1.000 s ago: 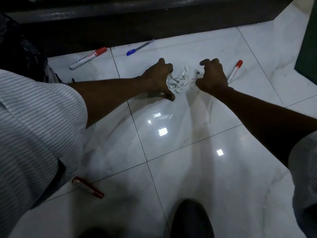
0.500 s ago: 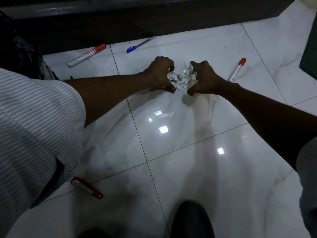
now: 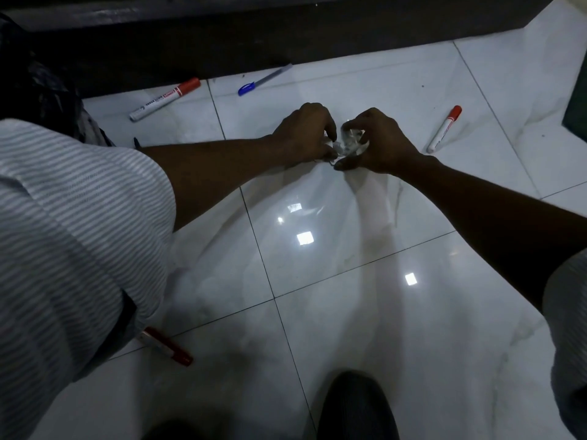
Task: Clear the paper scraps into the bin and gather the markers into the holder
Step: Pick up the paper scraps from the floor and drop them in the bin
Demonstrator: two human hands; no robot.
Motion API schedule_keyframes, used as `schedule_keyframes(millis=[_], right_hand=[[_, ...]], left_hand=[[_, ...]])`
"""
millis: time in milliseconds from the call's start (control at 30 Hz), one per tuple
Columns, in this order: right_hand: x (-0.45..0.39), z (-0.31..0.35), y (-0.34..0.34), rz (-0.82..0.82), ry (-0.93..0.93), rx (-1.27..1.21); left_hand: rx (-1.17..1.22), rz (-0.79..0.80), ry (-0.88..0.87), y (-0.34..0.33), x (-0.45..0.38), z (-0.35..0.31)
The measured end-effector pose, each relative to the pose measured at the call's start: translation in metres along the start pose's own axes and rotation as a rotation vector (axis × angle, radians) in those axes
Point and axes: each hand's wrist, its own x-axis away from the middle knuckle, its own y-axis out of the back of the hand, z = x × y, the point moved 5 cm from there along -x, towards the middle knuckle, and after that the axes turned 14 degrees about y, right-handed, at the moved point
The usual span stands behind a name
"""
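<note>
A small heap of white paper scraps (image 3: 348, 143) lies on the glossy white floor tiles, pressed between my two hands. My left hand (image 3: 305, 133) curls around the heap's left side and my right hand (image 3: 379, 141) around its right, fingers closed on the scraps. A red-capped white marker (image 3: 165, 99) lies far left, a blue-capped pen (image 3: 264, 79) beyond my hands, and another red-capped marker (image 3: 444, 129) to the right. A third red marker (image 3: 166, 347) lies near my left side, partly under my striped sleeve. No bin or holder shows.
A dark raised ledge (image 3: 254, 36) runs along the far edge of the floor. Something dark and crumpled (image 3: 41, 90) sits at the far left. A dark green object (image 3: 576, 106) stands at the right edge. A dark rounded shape (image 3: 357, 408) is at the bottom.
My hands have come together, sweeping the spread scraps into a tight heap between them. The markers and pen have not moved.
</note>
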Motion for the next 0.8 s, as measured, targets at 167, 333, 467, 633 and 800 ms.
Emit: schedule_keyframes(millis=[167,333,467,633,800], right_hand=[[0.005,0.007,-0.001,-0.087,-0.016,-0.025],[0.008,0.018,-0.011,-0.167,-0.054,-0.050],[0.009,0.024,-0.014,-0.183,-0.073,-0.056],[0.010,0.027,-0.019,-0.225,-0.122,-0.077],[0.013,0.024,-0.022,-0.225,-0.179,-0.112]], left_hand=[[-0.006,-0.058,0.041,0.000,0.003,-0.004],[-0.029,-0.085,0.014,0.001,0.006,-0.007],[0.024,-0.064,0.057,0.002,0.005,-0.004],[0.063,-0.058,0.073,0.001,0.008,0.004],[0.100,-0.032,0.096,0.001,0.012,0.015]])
